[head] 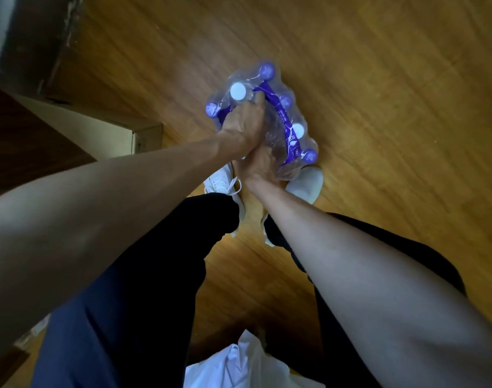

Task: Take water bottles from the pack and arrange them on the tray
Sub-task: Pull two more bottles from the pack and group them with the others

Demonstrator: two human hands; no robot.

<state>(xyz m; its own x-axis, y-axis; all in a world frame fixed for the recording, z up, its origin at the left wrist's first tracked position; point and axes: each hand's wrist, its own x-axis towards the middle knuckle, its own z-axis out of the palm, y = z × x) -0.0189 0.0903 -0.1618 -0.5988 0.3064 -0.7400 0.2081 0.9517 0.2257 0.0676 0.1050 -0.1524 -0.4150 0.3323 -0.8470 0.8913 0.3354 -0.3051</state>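
Both hands are down on the shrink-wrapped pack of water bottles (263, 121), which sits on the wooden floor (379, 107) just past the white shoes (306, 183). Left hand (243, 119) is clamped over the purple carry strap (281, 119), right hand (257, 163) grips the near side, probably steadying the wrap. No tray in view.

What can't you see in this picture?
- Head view: no tray appears anywhere.
- Bottles under the left hand and right hand in the pack: covered, so no count.
- Both hands' fingers: buried in the wrap, grip unclear.
- Purple label print: blurred.
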